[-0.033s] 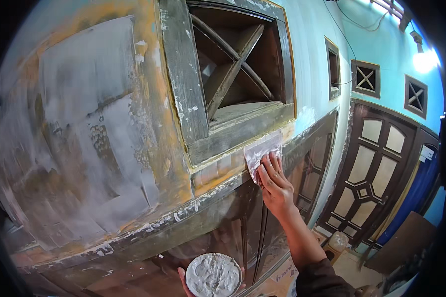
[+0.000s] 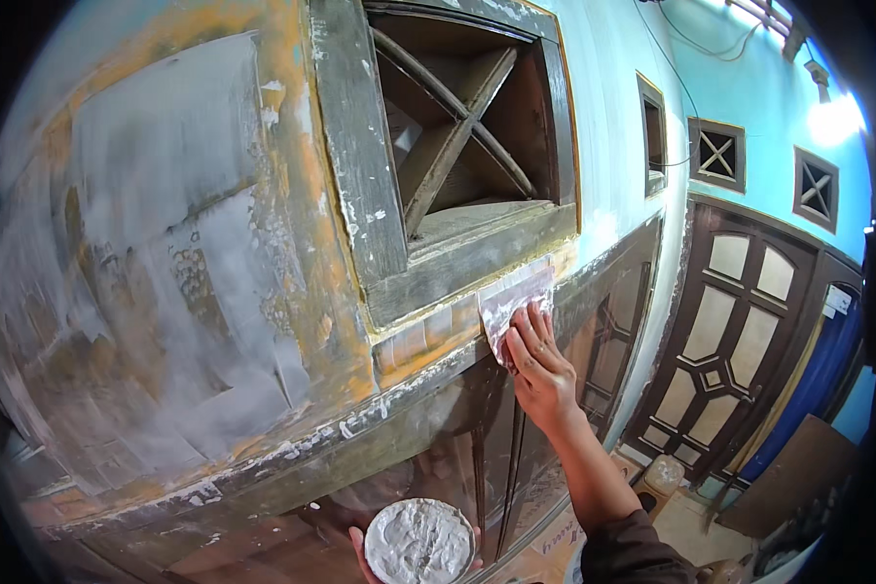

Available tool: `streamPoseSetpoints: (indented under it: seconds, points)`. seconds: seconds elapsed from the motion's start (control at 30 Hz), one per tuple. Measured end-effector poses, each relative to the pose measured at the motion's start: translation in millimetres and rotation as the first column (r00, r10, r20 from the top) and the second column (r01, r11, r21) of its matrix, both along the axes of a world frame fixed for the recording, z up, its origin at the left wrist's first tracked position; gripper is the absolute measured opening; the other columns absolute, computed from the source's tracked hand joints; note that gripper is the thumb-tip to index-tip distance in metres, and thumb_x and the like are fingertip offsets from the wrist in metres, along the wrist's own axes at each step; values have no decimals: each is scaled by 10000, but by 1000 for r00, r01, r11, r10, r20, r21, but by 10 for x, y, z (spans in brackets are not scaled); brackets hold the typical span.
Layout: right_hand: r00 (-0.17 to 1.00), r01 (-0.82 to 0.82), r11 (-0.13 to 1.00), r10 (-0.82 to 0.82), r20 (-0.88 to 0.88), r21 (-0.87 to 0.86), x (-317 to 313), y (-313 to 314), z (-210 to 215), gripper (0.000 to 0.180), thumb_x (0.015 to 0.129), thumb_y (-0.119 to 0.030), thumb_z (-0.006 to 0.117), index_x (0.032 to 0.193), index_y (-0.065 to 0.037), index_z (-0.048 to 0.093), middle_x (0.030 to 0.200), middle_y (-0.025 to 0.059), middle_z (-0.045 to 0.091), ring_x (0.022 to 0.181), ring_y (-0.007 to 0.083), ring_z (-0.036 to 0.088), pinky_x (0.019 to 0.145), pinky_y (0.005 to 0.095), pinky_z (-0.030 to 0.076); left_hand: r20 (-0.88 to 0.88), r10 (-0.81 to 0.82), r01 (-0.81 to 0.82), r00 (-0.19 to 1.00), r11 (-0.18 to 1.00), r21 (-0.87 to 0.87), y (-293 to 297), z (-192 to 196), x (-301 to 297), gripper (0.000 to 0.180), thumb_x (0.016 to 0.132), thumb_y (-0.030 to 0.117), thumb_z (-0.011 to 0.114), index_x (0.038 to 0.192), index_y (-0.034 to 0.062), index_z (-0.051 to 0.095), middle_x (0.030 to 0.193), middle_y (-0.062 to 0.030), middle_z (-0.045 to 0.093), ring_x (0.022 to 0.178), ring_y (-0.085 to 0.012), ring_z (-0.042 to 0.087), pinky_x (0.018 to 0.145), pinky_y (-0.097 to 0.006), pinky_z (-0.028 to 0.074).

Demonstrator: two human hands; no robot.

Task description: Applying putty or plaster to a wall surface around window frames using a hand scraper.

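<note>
While right hand presses flat putty scraper against wall strip just under window frame, fingers spread on blade, clamped on it. Left hand low at bottom edge, well apart from right, cupped under round dish of grey-white putty. Patched grey filler covers wall at left. Dark wooden door at right.

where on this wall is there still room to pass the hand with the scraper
Free: the strip of wall left of the right hand, under the vent frame, and the broad patchy wall left of the frame. Crowded: at the scraper, hemmed by the frame's sill above and the door top below. The left hand holds a round putty plate.
</note>
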State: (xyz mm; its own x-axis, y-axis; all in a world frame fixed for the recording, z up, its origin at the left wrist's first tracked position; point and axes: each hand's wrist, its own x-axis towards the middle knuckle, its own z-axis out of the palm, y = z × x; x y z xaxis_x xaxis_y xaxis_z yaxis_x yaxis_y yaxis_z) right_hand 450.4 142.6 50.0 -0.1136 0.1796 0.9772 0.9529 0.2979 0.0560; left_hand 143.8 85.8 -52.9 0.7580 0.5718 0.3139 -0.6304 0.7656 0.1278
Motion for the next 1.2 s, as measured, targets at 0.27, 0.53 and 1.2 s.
streamPoseSetpoints:
  seconds: [0.27, 0.53, 1.2]
  points:
    - [1000, -2, 998, 2, 6, -65, 66, -229, -55, 496, 842, 109, 638, 1317, -33, 633, 1453, 175, 564, 1408, 403, 463, 1173, 541, 358, -70, 55, -69, 996, 973, -221, 103, -402, 74, 920, 889, 759, 511, 1443, 25, 521, 1427, -219, 568, 1297, -452, 534, 1079, -631, 437]
    - [998, 35, 997, -32, -48, 66, 76, -166, 162, 469, 878, 89, 646, 1330, -35, 622, 1438, 163, 579, 1402, 438, 452, 1153, 577, 365, -239, 65, -101, 969, 985, -143, -73, -281, 113, 957, 870, 789, 499, 1471, 44, 489, 1456, -242, 530, 1308, -507, 503, 1026, -719, 431]
    - [998, -45, 997, 42, -43, -70, -383, -183, -189, 534, 830, 118, 607, 1352, 1, 595, 1472, 172, 545, 1430, 439, 419, 1182, 588, 305, -28, -19, 19, 999, 1000, -3, -112, -188, -46, 908, 875, 778, 505, 1453, 78, 520, 1449, -232, 540, 1290, -522, 510, 980, -772, 425]
